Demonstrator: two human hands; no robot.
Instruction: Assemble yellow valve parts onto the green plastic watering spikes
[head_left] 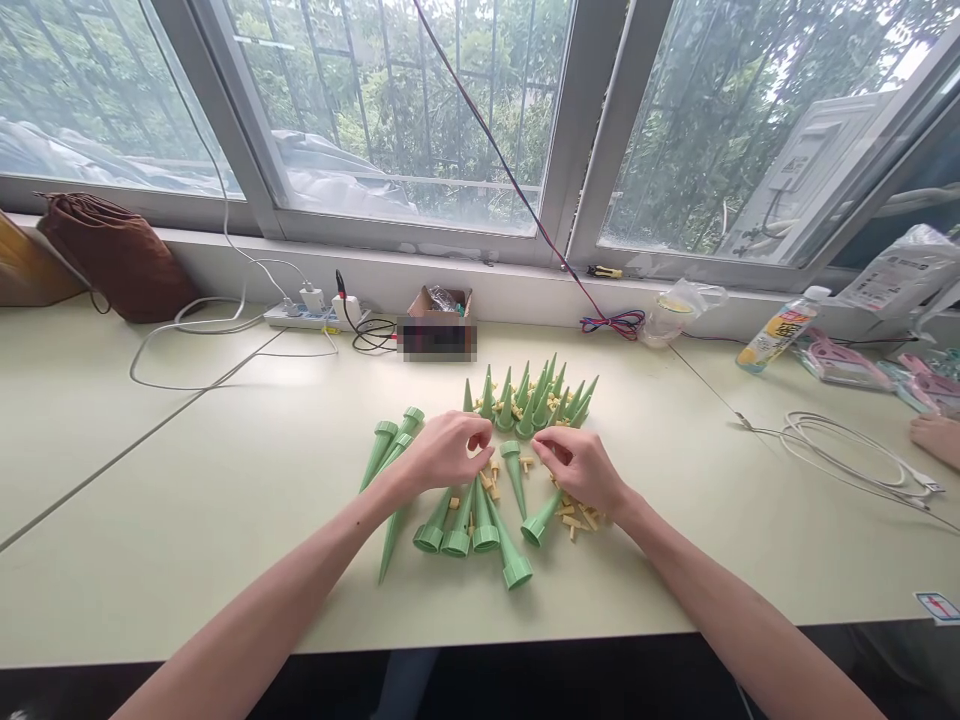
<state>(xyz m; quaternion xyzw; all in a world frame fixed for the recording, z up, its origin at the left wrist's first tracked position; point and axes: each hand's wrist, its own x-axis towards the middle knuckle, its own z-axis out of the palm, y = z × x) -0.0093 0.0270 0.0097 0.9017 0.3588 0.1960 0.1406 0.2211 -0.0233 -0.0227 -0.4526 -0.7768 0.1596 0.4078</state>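
Observation:
My left hand (453,449) hovers over the green cones with its fingers curled in toward the thumb. My right hand (583,466) is bent into a pinch; whatever either hand may hold is too small or hidden to name. Between them a green plastic cone spike (513,476) lies on the table, wide collar away from me. Several more hollow cones lie nearer, among them one cone (516,568) with its open end toward me. Small yellow T-shaped pieces (572,524) are scattered beside and partly under my right hand.
Behind my hands stands a cluster of upright green cones (525,405) with yellow pieces among them. More cones (379,445) lie left. Farther back are a power strip (289,318), a small box (439,335), a bottle (782,330) and a white cable (832,455). Another person's hand (937,435) shows at right.

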